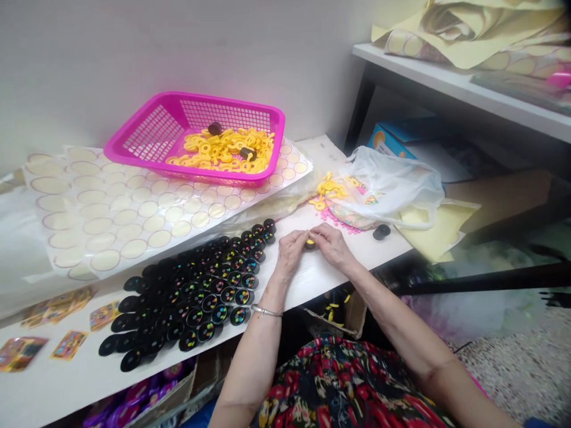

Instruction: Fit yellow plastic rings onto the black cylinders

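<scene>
My left hand [292, 252] and my right hand [331, 245] meet over the table, fingers closed from both sides around a small dark round piece with a yellow part [310, 242]. Left of my hands stand many small black cups [209, 303] in slanting rows, with bright coloured bits inside those nearest. Just beyond my fingers lie pink beads [341, 223] and a heap of yellow ring-shaped pieces [330, 189]. A single black cup [381, 232] sits to the right of my right hand.
A pink basket [134, 156] holding yellow rings and two dark pieces rests on sheets of round stickers [102, 226]. A white plastic bag [401, 184] lies at the right, below a shelf [428, 74]. Colourful cards [69, 345] lie front left. Open boxes [357, 315] stand under the table edge.
</scene>
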`<state>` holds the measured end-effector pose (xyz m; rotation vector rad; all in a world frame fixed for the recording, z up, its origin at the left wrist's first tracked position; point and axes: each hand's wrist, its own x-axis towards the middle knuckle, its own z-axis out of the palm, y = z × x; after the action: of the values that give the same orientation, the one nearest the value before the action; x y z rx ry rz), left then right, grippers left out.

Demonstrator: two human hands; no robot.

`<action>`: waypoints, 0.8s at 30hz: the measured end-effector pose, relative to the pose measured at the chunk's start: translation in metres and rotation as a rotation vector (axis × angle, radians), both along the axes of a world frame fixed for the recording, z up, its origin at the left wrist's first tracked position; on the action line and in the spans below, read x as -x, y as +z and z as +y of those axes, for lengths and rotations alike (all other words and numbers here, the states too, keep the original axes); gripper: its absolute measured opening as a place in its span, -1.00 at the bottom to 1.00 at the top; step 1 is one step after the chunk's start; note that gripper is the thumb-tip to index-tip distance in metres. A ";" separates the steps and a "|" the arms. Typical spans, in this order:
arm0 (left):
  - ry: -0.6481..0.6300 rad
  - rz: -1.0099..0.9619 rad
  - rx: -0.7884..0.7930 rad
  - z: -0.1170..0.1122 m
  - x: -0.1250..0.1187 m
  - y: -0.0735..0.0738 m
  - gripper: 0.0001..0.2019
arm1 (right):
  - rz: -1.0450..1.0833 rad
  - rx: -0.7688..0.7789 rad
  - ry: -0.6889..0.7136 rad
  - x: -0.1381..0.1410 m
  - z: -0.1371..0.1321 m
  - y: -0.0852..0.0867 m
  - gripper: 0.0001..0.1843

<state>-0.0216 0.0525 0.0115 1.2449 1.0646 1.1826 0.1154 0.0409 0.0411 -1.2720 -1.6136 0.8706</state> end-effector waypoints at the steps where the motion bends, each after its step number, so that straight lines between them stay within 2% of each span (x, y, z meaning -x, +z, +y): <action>1: 0.000 -0.007 0.011 0.000 0.000 0.000 -0.74 | -0.008 -0.013 0.033 -0.001 -0.001 0.000 -0.86; 5: 0.000 -0.005 0.028 0.000 0.000 -0.002 -0.76 | -0.029 -0.031 0.106 -0.003 -0.003 0.000 -0.82; 10: 0.038 0.025 0.014 -0.001 -0.002 0.000 -0.76 | 0.003 -0.025 0.084 -0.003 -0.004 0.001 -0.83; 13: 0.048 0.073 -0.013 -0.001 -0.002 0.000 -0.77 | 0.129 0.134 0.043 0.000 -0.004 0.002 -0.77; 17: 0.043 0.101 -0.022 -0.001 -0.002 -0.001 -0.77 | 0.312 0.435 -0.109 0.010 -0.001 0.002 -0.60; 20: 0.041 0.097 -0.003 -0.001 -0.003 -0.003 -0.75 | 0.338 0.514 -0.173 0.016 0.001 0.004 -0.64; 24: 0.083 0.113 0.055 -0.002 -0.006 -0.003 -0.69 | 0.273 0.505 -0.160 0.019 0.001 0.008 -0.69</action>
<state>-0.0151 0.0502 0.0086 1.2472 1.2343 1.1486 0.0965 0.0420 0.0491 -1.5192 -1.0946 1.3381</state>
